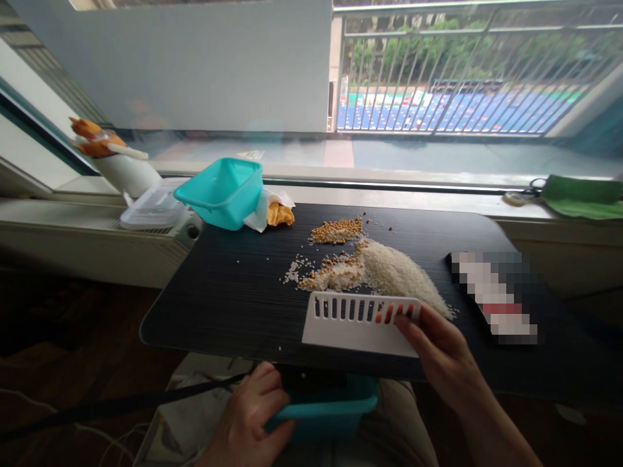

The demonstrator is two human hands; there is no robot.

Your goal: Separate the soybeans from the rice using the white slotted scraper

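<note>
My right hand (442, 344) grips the right end of a white slotted plastic panel (355, 340), which stands on edge near the table's front edge, its row of slots uppermost. Just beyond it lies a heap of white rice (396, 266). Left of the heap is a smaller pile of rice mixed with yellow beans (335, 275), and behind that a patch of mostly yellow beans (335, 228). Below the table edge, my left hand (257, 415) is closed on the rim of a teal plastic bin (331, 410) at my lap. The bin's inside is mostly hidden in shadow.
A second teal bin (221, 194) stands at the table's back left, beside a crumpled orange and white wrapper (280, 214). A blurred-out flat object (494, 295) lies at right. A clear plastic container (153, 207) and a green cloth (584, 196) rest by the window.
</note>
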